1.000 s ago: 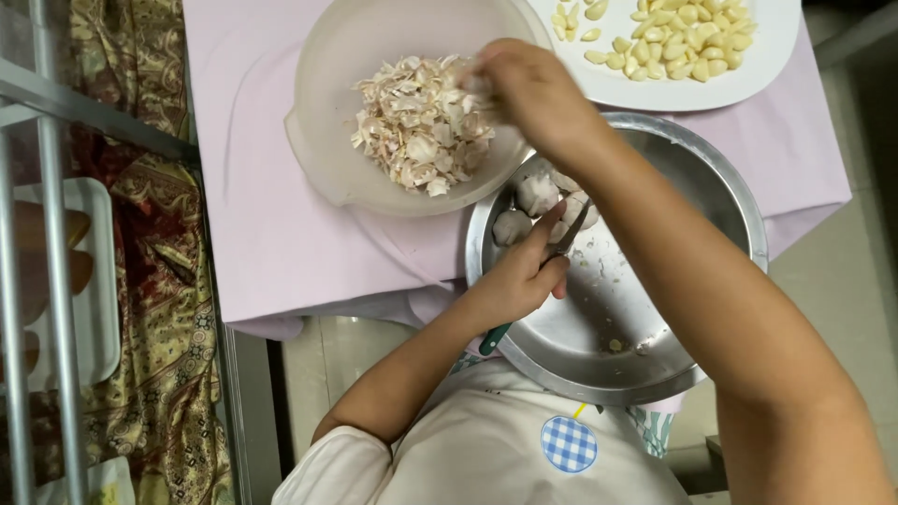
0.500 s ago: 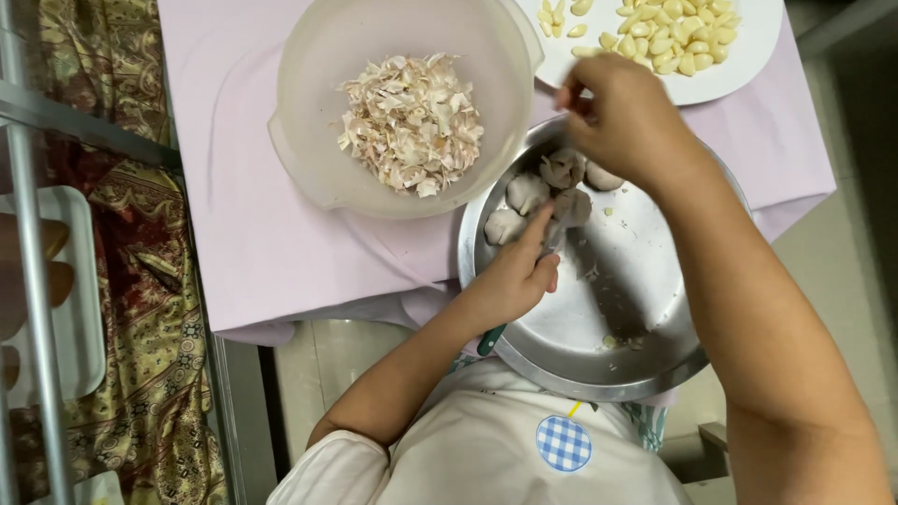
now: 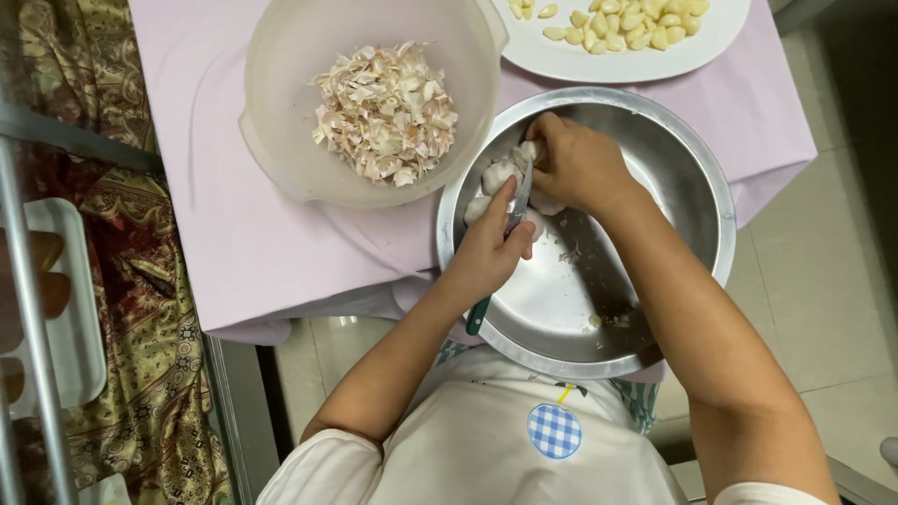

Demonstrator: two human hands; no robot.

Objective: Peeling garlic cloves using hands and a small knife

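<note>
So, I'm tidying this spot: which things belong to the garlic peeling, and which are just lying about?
In use: knife in left hand, garlic under right hand, steel bowl, bowl of skins, plate of peeled cloves.
Lying about: white tray, patterned cloth.

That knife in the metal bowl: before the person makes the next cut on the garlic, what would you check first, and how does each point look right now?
1. Knife gripped firmly by the left hand: ok.
2. Right hand steady on the unpeeled garlic: ok.
3. Fingertips clear of the blade edge: cannot tell, the hands hide it.
4. Metal bowl fully on the table: not ok, its near side overhangs the edge.
5. Plastic bowl of skins within reach: ok, right beside it.
6. White plate of peeled cloves within reach: ok.
</note>
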